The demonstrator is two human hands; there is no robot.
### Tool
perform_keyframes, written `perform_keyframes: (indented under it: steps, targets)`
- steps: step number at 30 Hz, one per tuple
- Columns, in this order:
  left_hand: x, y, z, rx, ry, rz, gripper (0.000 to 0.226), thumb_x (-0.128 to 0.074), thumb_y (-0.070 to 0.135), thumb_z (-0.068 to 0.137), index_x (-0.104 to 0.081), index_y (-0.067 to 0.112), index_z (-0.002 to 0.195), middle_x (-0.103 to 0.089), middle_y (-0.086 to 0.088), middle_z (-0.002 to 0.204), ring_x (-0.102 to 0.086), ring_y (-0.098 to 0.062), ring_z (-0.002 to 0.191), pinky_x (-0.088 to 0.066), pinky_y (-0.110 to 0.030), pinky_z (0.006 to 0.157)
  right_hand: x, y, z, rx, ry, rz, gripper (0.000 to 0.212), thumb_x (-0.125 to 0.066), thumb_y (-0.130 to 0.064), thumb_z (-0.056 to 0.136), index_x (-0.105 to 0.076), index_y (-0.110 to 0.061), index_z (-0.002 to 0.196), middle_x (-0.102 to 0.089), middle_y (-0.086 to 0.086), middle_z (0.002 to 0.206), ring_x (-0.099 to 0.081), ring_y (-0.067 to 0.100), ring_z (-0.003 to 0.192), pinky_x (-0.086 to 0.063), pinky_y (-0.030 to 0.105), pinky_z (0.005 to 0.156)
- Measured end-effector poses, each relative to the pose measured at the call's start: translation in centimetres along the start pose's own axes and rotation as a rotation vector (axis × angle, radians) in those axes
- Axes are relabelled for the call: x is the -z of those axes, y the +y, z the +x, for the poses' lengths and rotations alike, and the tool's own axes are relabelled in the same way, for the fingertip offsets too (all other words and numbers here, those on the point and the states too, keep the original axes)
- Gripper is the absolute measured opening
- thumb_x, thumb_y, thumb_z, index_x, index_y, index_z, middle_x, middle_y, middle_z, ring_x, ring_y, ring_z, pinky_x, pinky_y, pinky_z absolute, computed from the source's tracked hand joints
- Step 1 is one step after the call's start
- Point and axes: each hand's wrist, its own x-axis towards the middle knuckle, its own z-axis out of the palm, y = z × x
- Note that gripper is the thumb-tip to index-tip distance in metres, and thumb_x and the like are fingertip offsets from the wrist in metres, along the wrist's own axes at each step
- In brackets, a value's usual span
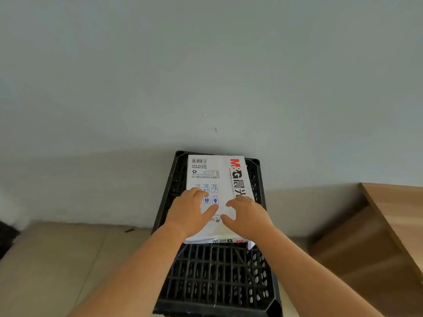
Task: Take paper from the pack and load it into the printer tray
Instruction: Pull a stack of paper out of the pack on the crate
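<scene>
Left hand [191, 211] and right hand [248, 216] flat, fingers spread, gripping nothing, atop paper pack [215, 175] on black crate [217, 275]

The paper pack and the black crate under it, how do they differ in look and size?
The paper pack is white with red and black print; the black crate is plain and dark. The paper pack has a solid, smooth wrapper; the black crate is an open grid. The paper pack covers only the black crate's far half. Both are rectangular and lie lengthwise away from the person.
</scene>
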Motion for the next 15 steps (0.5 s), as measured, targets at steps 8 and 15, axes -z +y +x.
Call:
perform_keyframes:
  steps: [8,15]
  targets:
    - [-1.3,-0.4,0.0,0.028,-0.004,0.021,0.056,-0.045,0.056,0.091,-0.049,0.02,0.133,-0.051,0.005,0.135,-0.042,-0.015,0.126,-0.037,-0.036,0.105,-1.6,0.3,1.5,-0.163,-0.176,0.025,0.026,-0.053,-0.034,0.081,-0.057,-0.014,0.097,-0.048,0.0,0.091,-0.051,0.02,0.083,-0.045,0.03,0.062]
    - [-2.2,-1.0,-0.7,0.045,-0.002,0.027,0.056,-0.045,0.056,0.091,-0.05,0.019,0.133,-0.051,0.004,0.135,-0.041,-0.014,0.127,-0.035,-0.034,0.108,-2.7,0.2,3.1,-0.238,-0.278,0.019,0.023,-0.049,-0.012,0.085,-0.04,-0.018,0.064,-0.046,-0.001,0.067,-0.043,0.013,0.055,-0.031,0.023,0.044]
